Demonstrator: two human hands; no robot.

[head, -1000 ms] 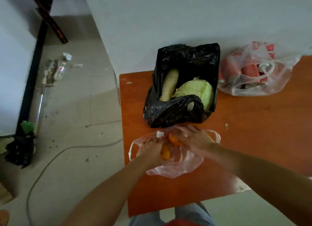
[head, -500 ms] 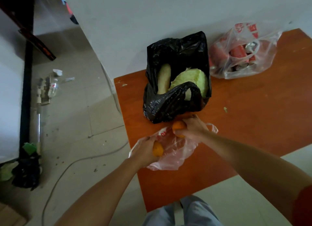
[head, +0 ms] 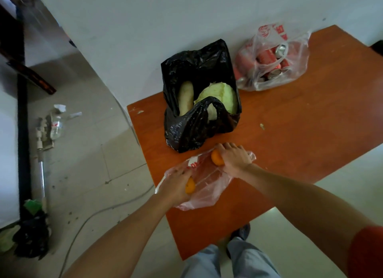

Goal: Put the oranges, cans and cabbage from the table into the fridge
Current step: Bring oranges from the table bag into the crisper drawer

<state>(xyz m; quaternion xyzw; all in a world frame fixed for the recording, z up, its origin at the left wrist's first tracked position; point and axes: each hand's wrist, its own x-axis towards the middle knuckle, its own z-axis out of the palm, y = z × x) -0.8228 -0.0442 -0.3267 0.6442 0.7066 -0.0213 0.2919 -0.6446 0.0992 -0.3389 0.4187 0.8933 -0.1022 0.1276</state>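
Observation:
My left hand [head: 176,184] grips one orange [head: 190,187] at the near left corner of the orange-brown table [head: 300,132]. My right hand [head: 234,158] grips a second orange [head: 216,158] a little farther in. Both hands are over a thin pink plastic bag [head: 207,184] lying flat on the table. Behind it stands an open black bag [head: 199,124] with a pale green cabbage [head: 223,95] and a white radish [head: 186,97] inside. A clear bag [head: 271,58] at the back right holds several red cans [head: 267,57].
The table stands against a white wall [head: 186,18]. To the left lies tiled floor [head: 93,153] with a cable [head: 99,213], a pipe [head: 41,174], litter and a dark bag [head: 31,238]. My legs [head: 232,261] are at the table's near edge. No fridge is in view.
My hands have moved apart, each with an orange, the left one toward the table's corner. The pink bag has flattened. The view has swung, so the table sits more to the right.

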